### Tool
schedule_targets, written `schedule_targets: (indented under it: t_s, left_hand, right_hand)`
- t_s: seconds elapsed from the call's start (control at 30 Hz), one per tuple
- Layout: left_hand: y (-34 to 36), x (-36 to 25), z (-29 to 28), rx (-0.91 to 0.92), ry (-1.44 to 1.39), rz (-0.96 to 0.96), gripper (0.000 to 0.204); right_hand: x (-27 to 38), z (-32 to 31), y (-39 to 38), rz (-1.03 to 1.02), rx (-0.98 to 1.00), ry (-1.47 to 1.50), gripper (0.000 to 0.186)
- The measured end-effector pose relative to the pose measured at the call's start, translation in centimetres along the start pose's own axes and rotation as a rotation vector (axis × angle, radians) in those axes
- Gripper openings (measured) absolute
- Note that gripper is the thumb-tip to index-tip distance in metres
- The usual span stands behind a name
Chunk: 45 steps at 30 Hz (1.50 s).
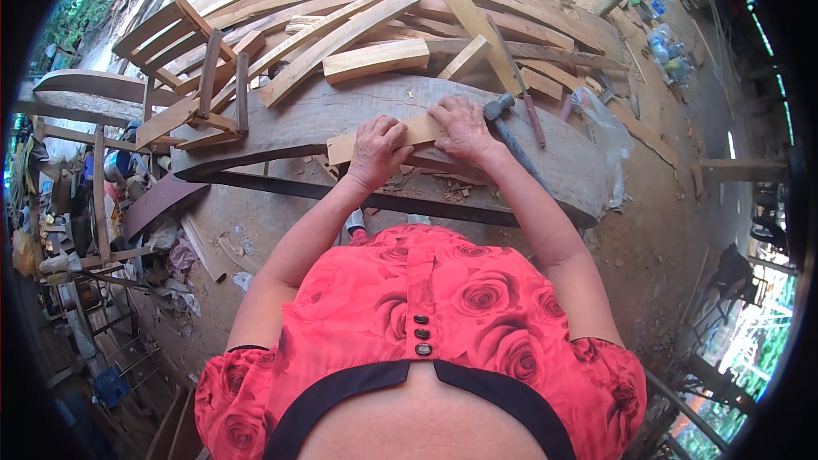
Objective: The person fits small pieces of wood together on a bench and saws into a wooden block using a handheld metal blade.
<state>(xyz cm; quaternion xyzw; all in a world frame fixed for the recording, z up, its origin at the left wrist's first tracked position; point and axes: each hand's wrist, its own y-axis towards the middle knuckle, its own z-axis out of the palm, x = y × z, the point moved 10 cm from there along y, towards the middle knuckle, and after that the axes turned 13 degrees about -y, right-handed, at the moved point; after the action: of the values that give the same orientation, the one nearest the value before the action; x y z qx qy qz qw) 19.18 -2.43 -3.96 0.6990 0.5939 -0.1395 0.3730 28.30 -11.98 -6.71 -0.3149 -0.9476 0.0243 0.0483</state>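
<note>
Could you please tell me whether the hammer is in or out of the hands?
Out: the hammer lies on the bench beside the right hand, which holds the wooden block.

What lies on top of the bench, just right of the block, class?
Right of the block, a hammer and a saw handle lie on the bench. The surface directly beneath both is covered, so it can't be seen.
</note>
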Motion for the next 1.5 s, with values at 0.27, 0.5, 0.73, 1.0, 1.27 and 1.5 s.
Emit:
schedule_targets:
  t_s: [0.27, 0.5, 0.73, 1.0, 1.27, 1.5]
  left_hand:
    - [-2.6, -1.1, -2.7, -0.095, 0.035, -0.07, 0.045]
    - [-7.3, -1.4, -3.3, -0.049, -0.02, -0.166, 0.042]
    - [-9.0, -2.4, -3.6, -0.041, -0.122, -0.23, 0.037]
    - [-0.6, -9.4, -7.1, 0.182, -0.425, -0.198, 0.025]
    - [0.3, -28.7, -22.7, -0.139, -0.346, 0.504, 0.039]
    - [-1.4, -29.4, -22.9, -0.069, -0.468, 0.514, 0.042]
  right_hand:
    - [-0.4, -0.6, -0.2, -0.003, -0.074, 0.098, 0.056]
    - [-0.6, -0.5, 0.1, 0.0, -0.04, 0.109, 0.053]
    - [-0.4, -0.9, 0.2, -0.001, -0.022, 0.097, 0.057]
    - [-4.5, -5.3, -8.5, 0.072, -0.434, 0.254, 0.037]
    - [-9.5, -1.3, -15.8, 0.414, -0.402, 0.126, 0.042]
    - [-9.0, 0.0, -15.2, 0.509, -0.359, -0.131, 0.051]
